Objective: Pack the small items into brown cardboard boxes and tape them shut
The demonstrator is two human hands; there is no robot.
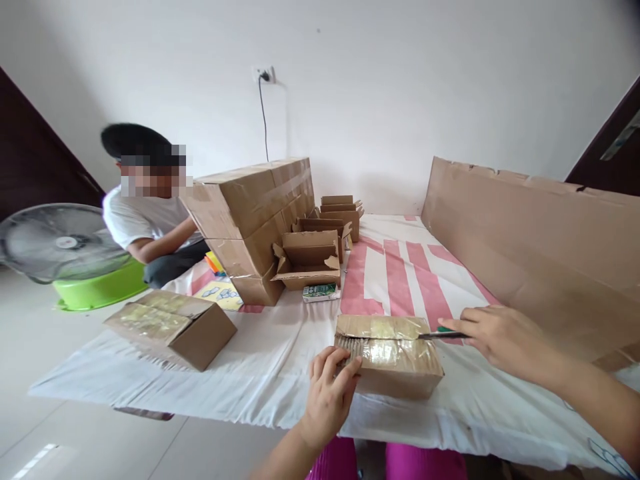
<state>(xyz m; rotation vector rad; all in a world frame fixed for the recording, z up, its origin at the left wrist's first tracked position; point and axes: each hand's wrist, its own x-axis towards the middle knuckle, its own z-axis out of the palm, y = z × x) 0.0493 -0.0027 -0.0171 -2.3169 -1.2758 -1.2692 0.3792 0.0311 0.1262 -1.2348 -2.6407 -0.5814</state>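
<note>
A small taped cardboard box rests at the table's front edge. My left hand grips its left end, fingers bent over the top corner. Clear tape runs across the top flaps, and a dark gap shows along the seam at the left. Between the fingers of my right hand is a thin dark blade with a green part; whether it is a knife or scissors I cannot make out. Its tip meets the right end of the seam.
Another taped box sits to the left. Stacked cartons stand behind, beside several open boxes and a small green-and-white packet. A large cardboard sheet rises at right. A person sits at left near a fan.
</note>
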